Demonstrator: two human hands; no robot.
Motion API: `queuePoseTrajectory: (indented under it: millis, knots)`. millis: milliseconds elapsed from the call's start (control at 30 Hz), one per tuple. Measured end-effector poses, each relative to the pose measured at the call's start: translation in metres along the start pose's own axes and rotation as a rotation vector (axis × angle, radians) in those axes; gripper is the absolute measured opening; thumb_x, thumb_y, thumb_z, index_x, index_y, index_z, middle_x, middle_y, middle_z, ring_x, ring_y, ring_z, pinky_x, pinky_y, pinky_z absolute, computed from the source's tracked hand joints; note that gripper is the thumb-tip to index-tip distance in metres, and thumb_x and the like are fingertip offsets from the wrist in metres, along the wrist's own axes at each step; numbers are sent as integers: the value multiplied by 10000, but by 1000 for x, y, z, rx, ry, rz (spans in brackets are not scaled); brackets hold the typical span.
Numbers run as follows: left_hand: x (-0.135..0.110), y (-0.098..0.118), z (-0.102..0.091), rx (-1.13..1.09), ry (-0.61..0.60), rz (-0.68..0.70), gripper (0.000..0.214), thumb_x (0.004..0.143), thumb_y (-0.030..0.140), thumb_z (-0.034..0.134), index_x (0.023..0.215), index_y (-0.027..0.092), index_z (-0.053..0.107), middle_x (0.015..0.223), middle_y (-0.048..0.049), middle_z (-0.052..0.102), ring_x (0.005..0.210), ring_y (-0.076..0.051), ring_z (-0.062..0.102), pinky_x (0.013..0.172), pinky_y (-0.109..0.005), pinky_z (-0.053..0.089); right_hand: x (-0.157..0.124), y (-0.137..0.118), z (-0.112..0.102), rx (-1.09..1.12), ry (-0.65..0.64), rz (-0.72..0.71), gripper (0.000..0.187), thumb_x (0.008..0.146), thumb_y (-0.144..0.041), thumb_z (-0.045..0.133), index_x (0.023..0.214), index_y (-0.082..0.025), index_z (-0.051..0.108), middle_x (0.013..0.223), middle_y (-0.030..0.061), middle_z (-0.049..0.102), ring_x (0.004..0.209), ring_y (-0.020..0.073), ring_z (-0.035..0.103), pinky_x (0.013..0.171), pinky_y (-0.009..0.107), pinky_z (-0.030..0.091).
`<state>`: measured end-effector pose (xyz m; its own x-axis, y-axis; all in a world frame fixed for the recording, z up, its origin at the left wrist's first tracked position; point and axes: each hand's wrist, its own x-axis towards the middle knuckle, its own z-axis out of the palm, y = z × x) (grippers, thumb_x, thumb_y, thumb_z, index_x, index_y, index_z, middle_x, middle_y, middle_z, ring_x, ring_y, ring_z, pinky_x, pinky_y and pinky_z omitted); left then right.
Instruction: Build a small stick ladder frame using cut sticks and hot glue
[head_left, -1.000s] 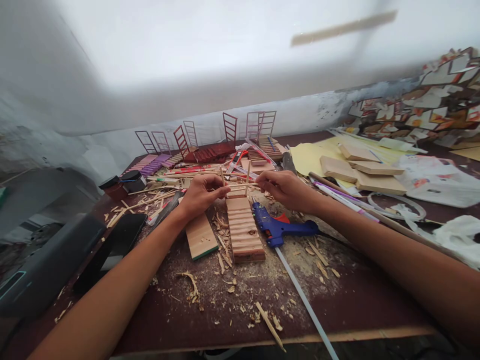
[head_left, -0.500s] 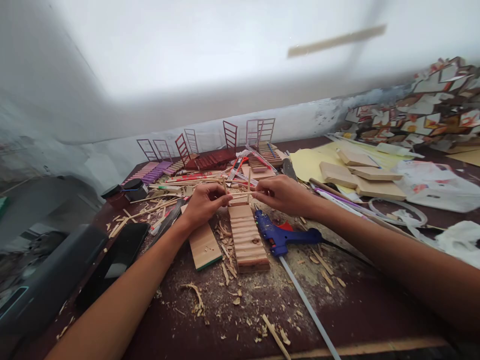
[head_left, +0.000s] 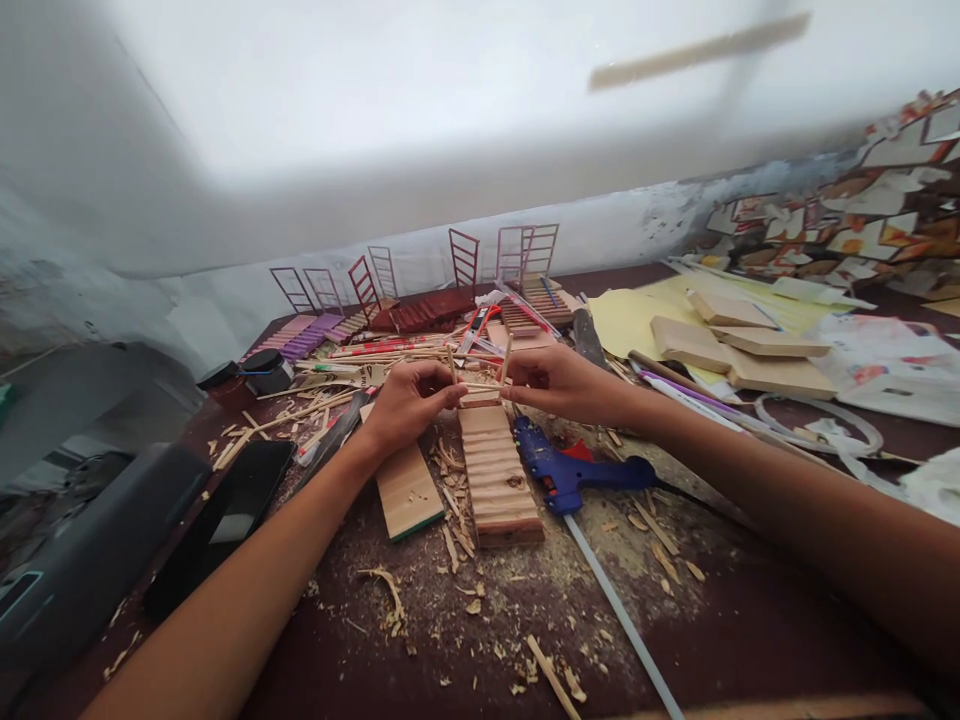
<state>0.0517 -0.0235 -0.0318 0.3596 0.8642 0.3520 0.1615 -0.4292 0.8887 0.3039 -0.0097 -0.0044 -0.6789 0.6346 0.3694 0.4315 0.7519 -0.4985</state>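
Note:
Both hands meet at the far end of a ridged wooden block [head_left: 496, 470] lying lengthwise on the table. Two thin upright sticks rise at that end, with a thin wooden stick [head_left: 481, 387] running across between them. My left hand [head_left: 411, 402] is closed, thumb and fingers pinching the left end of the cross stick by the left upright. My right hand [head_left: 553, 382] pinches its right end beside the right upright. Just right of the block lies a blue glue gun [head_left: 574, 470] with a long glue stick out of its back. A flat wooden piece [head_left: 409, 492] sits under my left wrist.
Wood shavings [head_left: 394, 600] litter the dark table. Ridged pieces with ladder-like frames [head_left: 424, 312] stand along the wall. A black phone [head_left: 225, 515] and small jars [head_left: 268, 372] are at left. Wooden blocks [head_left: 780, 370] rest on yellow paper [head_left: 637, 318] at right.
My right hand has closed in slightly toward the right upright, which now leans a little. The view has shifted slightly; my left hand keeps its pinch.

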Motion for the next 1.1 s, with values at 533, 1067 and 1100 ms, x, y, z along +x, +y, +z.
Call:
queuePoseTrajectory:
  millis: [533,1067,1100]
  knots:
    - [-2,0,-2,84,31,60,205,838,349,752,839,145,727,779,-33,709,698,-125,626,652,-244,485,0,6,8,8,-28,23,354,1011,-393,531,792,-136,638,624,-35,448,578,97,368,544,260,269]
    - [-4,0,-4,307,44,99,166,851,322,730,799,165,730,759,-32,725,687,-146,630,666,-268,486,5,-1,6,-16,101,-29,334,990,-335,576,700,-183,513,618,-40,456,573,91,385,536,251,292]
    - [-4,-1,-4,308,45,94,165,850,319,728,796,163,729,760,-34,727,689,-148,632,665,-270,485,6,-1,6,-27,86,-31,335,994,-333,569,700,-181,517,621,-37,461,578,93,389,542,252,296]
